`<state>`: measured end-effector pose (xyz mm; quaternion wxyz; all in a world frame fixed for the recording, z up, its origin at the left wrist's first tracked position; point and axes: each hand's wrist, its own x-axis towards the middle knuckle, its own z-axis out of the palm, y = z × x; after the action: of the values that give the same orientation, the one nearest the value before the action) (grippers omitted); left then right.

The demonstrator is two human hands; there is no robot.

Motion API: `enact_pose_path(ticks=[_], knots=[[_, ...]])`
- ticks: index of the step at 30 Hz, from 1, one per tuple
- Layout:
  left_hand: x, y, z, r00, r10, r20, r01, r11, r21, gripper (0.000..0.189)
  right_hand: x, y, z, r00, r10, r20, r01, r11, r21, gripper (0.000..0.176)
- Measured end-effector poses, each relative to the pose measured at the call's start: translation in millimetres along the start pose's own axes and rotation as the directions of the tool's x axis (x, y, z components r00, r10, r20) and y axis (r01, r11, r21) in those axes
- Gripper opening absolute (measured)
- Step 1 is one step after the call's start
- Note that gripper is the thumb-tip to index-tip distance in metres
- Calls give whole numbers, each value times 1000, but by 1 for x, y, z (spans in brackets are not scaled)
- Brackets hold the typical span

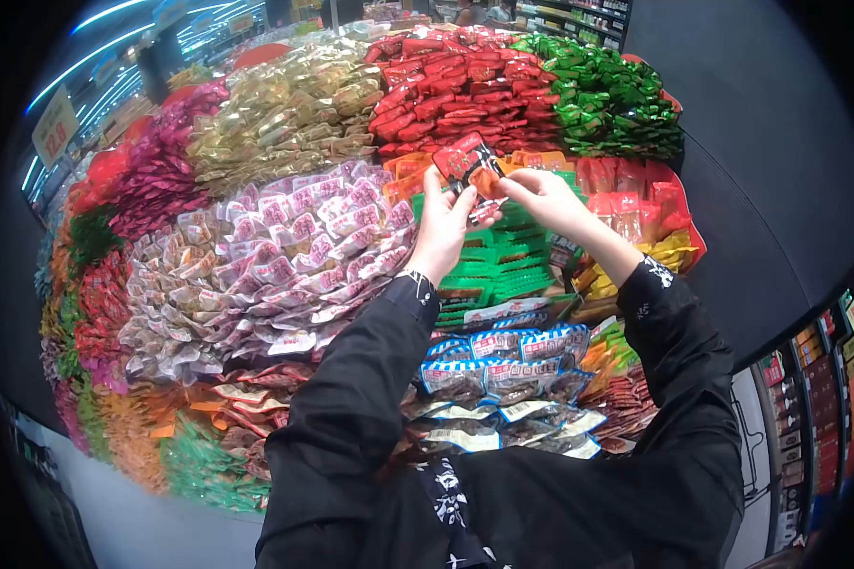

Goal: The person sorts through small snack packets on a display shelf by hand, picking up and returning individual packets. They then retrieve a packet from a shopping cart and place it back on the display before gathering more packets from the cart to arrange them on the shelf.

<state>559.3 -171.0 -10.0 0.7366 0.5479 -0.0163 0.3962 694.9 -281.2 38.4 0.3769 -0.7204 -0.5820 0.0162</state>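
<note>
A small red and black snack packet (467, 161) is held up between both hands, above the display. My left hand (438, 223) grips it from below and the left side, fingers closed. On its right edge, my right hand (548, 201) pinches the packet with thumb and fingers. Another dark, red-marked packet (484, 209) shows partly behind the left fingers; most of it is hidden. Directly beneath the hands lie green packets (503, 248) in stacked rows, with orange packets (408, 174) just to the left of the held one.
Red packets (455, 95) and dark green packets (612, 100) are heaped at the back. White and pink packets (304, 232) fill the left middle. Blue-striped bags (503, 365) lie close to my body. A dark panel (759, 171) stands right, and a price sign (55, 128) rises far left.
</note>
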Motion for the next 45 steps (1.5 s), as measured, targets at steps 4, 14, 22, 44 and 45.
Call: enact_pose_path(ticks=[4,14,22,44,45], knots=[[0,3,1,996,-78,31,76,995,63,32,-5,-1,15,998,-51,-21,54,975,214,30],[1,-4,-4,994,-59,88,52,995,81,28,3,-6,25,993,-70,-97,116,758,642,24],[1,-8,-8,995,-44,93,53,994,-93,23,-10,-14,11,942,-75,327,-134,810,571,25],[2,-7,-8,992,-104,75,118,970,-213,27,-3,-19,43,951,-188,-247,187,982,-30,28],[3,-9,-10,995,-67,77,77,988,-136,25,0,-19,45,951,-189,-246,187,982,-29,28]])
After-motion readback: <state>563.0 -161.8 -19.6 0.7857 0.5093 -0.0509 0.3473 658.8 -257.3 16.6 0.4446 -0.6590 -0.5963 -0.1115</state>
